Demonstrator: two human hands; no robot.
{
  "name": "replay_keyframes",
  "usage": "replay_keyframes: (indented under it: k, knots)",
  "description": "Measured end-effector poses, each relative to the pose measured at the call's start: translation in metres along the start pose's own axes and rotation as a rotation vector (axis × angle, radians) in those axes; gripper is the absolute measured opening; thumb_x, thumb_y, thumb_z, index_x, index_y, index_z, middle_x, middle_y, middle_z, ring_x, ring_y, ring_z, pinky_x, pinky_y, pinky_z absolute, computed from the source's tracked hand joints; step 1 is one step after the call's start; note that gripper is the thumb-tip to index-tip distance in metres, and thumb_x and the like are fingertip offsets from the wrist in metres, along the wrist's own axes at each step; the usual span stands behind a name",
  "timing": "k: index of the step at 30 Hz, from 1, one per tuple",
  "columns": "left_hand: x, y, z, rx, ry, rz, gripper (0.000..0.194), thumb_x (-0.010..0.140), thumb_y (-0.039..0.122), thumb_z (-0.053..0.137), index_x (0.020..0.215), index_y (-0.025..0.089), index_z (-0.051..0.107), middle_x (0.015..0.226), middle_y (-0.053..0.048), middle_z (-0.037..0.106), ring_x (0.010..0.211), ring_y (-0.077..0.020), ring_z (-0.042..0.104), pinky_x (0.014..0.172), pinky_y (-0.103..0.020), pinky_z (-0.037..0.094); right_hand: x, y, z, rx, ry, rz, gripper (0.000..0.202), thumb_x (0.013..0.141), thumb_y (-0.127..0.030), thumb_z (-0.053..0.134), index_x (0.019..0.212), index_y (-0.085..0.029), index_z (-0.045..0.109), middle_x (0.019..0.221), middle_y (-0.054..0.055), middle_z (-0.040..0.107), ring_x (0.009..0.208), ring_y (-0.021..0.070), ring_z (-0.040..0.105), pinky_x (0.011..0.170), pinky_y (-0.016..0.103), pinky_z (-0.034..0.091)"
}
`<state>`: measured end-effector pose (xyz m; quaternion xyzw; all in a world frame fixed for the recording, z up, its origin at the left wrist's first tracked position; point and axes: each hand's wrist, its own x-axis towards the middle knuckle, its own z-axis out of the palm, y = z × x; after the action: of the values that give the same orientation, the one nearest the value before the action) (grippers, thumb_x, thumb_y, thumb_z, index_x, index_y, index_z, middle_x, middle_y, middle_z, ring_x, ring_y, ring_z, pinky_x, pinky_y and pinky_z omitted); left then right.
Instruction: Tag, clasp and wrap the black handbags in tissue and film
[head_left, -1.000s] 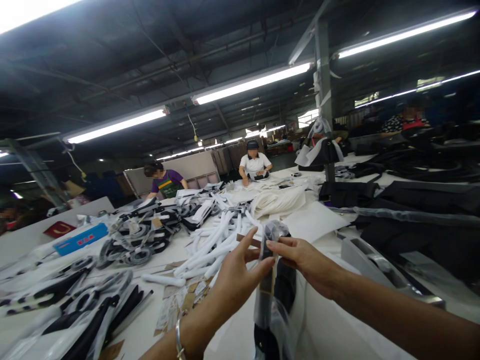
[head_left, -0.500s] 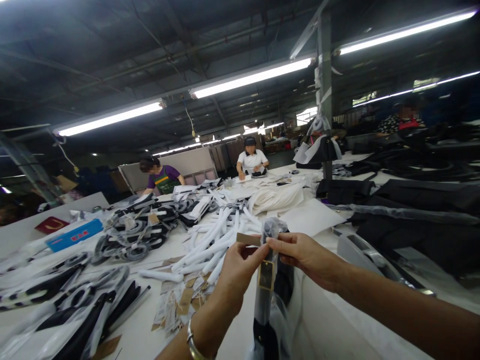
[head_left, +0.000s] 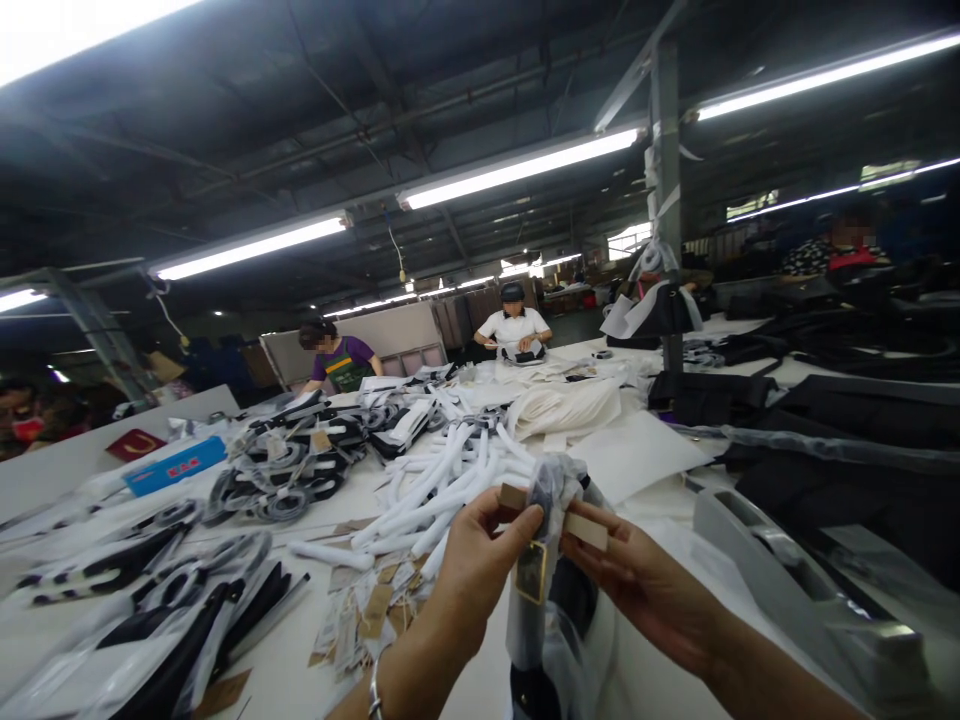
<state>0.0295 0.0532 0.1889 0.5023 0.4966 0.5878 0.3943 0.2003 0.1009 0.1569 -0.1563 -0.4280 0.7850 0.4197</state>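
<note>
A plastic-wrapped strap [head_left: 525,620] with a gold rectangular buckle [head_left: 531,572] stands upright in front of me, black material at its lower end. My left hand [head_left: 484,550] pinches the strap just above the buckle, a brown card piece [head_left: 513,497] showing by its fingertips. On the strap's other side, my right hand [head_left: 630,565] has its fingers closed on a tan card tag [head_left: 586,531]. Clear plastic film bunches over the strap's top between both hands.
White tubes [head_left: 427,500] and brown tags [head_left: 375,610] lie left of my hands. Wrapped straps [head_left: 285,470] pile further left. A grey tape dispenser [head_left: 810,600] stands right. Two people work across the table [head_left: 277,600].
A tan card tag now shows at my right fingers, which have shifted slightly right and down. The view has turned a little left. The person in white has moved their hands.
</note>
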Motion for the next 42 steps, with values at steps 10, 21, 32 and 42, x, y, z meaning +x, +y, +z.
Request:
replay_keyframes:
  k: [10, 21, 32, 42]
  knots:
    - [-0.006, -0.006, 0.006, 0.209, 0.084, 0.215, 0.021, 0.083, 0.036, 0.074, 0.093, 0.018, 0.077, 0.091, -0.006, 0.073, 0.087, -0.0214, 0.068, 0.080, -0.030, 0.054, 0.008, 0.019, 0.024, -0.143, 0.125, -0.207, 0.041, 0.081, -0.043, 0.079, 0.115, -0.023, 0.068, 0.122, 0.008, 0.070, 0.118, 0.0267, 0.062, 0.109, 0.040, 0.043]
    - [-0.018, 0.009, 0.011, 0.574, 0.172, 0.330, 0.020, 0.088, 0.028, 0.063, 0.101, 0.025, 0.079, 0.097, -0.005, 0.078, 0.089, -0.0238, 0.072, 0.084, -0.033, 0.053, 0.013, 0.030, 0.029, -0.209, 0.242, -0.308, 0.037, 0.079, -0.046, 0.079, 0.105, -0.023, 0.065, 0.108, 0.005, 0.072, 0.106, 0.0240, 0.065, 0.095, 0.034, 0.049]
    - [-0.032, -0.023, 0.041, 1.089, 0.392, 0.462, 0.055, 0.086, 0.004, 0.050, 0.140, 0.009, 0.056, 0.137, -0.024, 0.059, 0.120, -0.0386, 0.062, 0.097, -0.046, 0.052, 0.017, 0.038, 0.026, -0.275, 0.256, -0.366, 0.033, 0.078, -0.044, 0.081, 0.090, -0.021, 0.061, 0.085, 0.000, 0.065, 0.086, 0.0204, 0.061, 0.082, 0.031, 0.048]
    - [-0.035, -0.039, 0.036, 1.325, 0.411, 0.621, 0.052, 0.092, 0.004, 0.040, 0.144, 0.000, 0.045, 0.145, -0.024, 0.051, 0.133, -0.0322, 0.052, 0.106, -0.045, 0.049, 0.008, 0.032, 0.022, -0.257, 0.165, -0.358, 0.030, 0.082, -0.045, 0.078, 0.097, -0.021, 0.069, 0.099, 0.005, 0.072, 0.100, 0.0246, 0.064, 0.094, 0.036, 0.048]
